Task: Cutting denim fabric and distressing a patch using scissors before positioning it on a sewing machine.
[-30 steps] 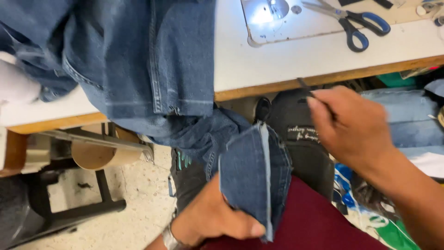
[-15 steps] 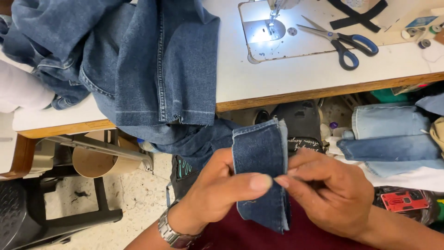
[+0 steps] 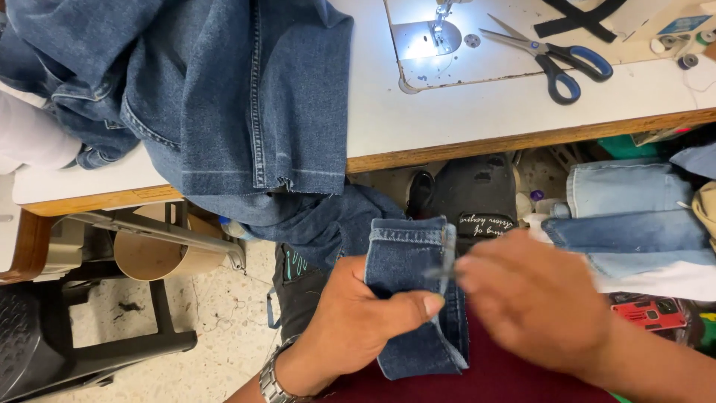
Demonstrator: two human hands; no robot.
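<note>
White tabletop (image 3: 418,127) with a wooden edge spans the upper part of the view, and a lit sewing machine plate (image 3: 447,45) is sunk into it near the far edge. Dark blue jeans (image 3: 224,97) cover its left half and spill over the near edge toward the lap. Folded denim pieces (image 3: 634,216) are stacked below the tabletop's right end. Blue-handled scissors (image 3: 552,56) lie near the far right corner. Below the near edge, the left hand (image 3: 358,321) has its fingers clamped on the cuffed jeans leg (image 3: 410,291), thumb on top. The right hand (image 3: 537,306), blurred, meets the cuff's right edge with fingers drawn together on a thin dark tool (image 3: 440,272).
</note>
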